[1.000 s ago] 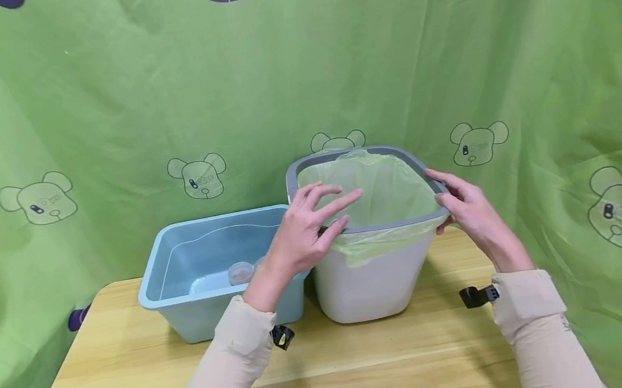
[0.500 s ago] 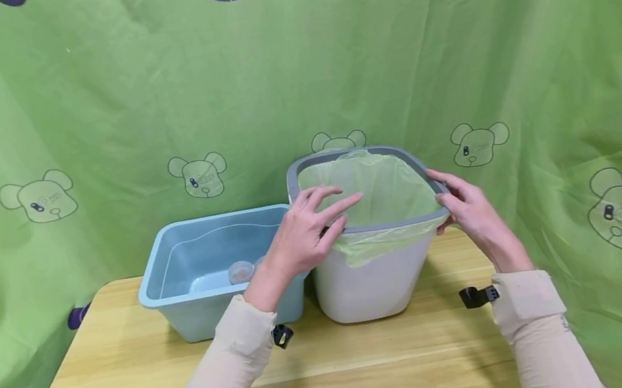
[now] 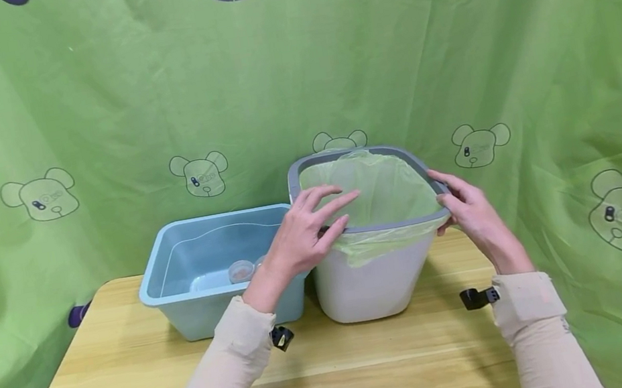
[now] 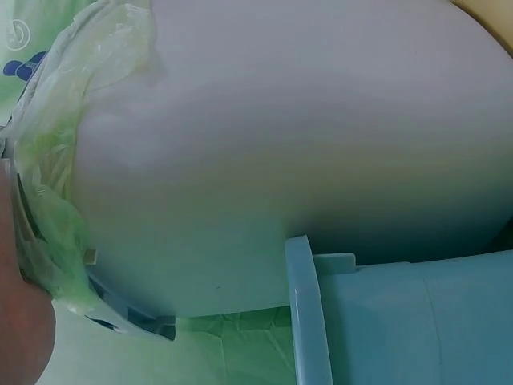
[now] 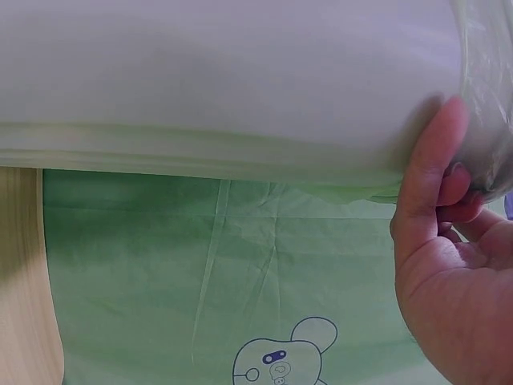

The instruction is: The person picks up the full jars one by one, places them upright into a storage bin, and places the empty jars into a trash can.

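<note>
A light grey trash can [image 3: 369, 290] is lined with a thin pale-green bag [image 3: 386, 189], its edge folded over the outside. A grey ring [image 3: 395, 224] runs around its mouth. My left hand [image 3: 298, 230] lies over the can's front left corner, fingers spread above the opening and the thumb at the ring; the left wrist view shows only part of this hand [image 4: 24, 321]. On the can's right side my right hand [image 3: 469, 209] grips the rim, thumb over the ring. In the right wrist view the fingers of my right hand [image 5: 457, 257] curl beneath the bag's edge.
A blue plastic basin [image 3: 207, 312] stands close to the left of the can, with small clear round containers [image 3: 241, 271] inside. Both stand on a wooden table [image 3: 353, 384]. Behind it hangs a green curtain [image 3: 245, 89] printed with bear faces.
The head view has shifted very slightly. Both hands stay at the rim, with only a small movement of the left fingers.
</note>
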Demonstrator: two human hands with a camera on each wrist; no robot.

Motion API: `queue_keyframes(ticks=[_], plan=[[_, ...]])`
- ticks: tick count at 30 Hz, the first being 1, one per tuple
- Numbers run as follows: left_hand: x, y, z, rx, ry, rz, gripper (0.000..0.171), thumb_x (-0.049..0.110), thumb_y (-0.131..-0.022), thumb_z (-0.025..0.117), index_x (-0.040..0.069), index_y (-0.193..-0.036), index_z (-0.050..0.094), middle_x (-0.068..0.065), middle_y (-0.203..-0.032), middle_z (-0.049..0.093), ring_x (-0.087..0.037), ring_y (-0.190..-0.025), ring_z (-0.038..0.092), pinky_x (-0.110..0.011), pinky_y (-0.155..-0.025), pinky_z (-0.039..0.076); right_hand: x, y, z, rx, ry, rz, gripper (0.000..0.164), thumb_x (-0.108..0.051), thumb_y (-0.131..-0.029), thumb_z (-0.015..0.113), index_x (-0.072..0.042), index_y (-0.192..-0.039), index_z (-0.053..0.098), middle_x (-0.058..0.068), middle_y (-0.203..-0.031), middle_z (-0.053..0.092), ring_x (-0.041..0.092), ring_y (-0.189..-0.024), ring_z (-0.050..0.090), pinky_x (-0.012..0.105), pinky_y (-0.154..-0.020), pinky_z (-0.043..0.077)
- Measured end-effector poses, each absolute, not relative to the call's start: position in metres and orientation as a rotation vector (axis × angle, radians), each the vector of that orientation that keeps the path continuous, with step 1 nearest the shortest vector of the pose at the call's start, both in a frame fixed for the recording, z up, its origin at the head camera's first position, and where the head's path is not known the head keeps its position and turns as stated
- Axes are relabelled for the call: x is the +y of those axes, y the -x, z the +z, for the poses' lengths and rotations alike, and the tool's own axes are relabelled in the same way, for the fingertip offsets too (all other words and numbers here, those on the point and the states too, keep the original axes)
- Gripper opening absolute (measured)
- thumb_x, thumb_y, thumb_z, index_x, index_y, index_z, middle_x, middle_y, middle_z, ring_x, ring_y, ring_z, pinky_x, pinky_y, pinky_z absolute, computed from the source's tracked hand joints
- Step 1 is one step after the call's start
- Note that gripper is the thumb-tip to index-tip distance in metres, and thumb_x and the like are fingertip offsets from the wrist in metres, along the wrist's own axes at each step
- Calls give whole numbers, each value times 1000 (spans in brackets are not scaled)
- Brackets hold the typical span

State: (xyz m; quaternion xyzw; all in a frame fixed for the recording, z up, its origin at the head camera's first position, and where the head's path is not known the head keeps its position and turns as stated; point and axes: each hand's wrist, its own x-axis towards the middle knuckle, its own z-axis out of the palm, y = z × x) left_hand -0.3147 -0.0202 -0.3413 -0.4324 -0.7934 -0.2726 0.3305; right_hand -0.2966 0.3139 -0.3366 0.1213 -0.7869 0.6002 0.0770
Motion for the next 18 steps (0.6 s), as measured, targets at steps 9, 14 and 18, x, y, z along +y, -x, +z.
queue_keyframes(ticks=[9,14,18], plan=[[-54,302,-342,-2140,1097,-738,48,36,-105,51,26,-151,54,-1,-155,51,-22,-146,45,-48,-117,43,314,298,-341,-2374,-395,1741,64,-34,-111,47,-13,-166,22,8,-112,62,13,-75,66,31,-64,63],[-91,293,-347,-2187,1034,-591,55,47,-106,45,28,-157,46,2,-163,44,-24,-153,37,-49,-126,31,318,288,-343,-2430,-373,1538,64,-44,-112,31,-23,-168,8,9,-111,60,16,-82,65,33,-68,65],[-126,281,-357,-2224,979,-440,62,54,-104,44,29,-160,40,2,-168,35,-28,-157,30,-52,-130,20,322,270,-352,-2442,-360,1247,60,-35,-114,30,-27,-168,6,22,-125,51,22,-95,62,24,-73,62]])
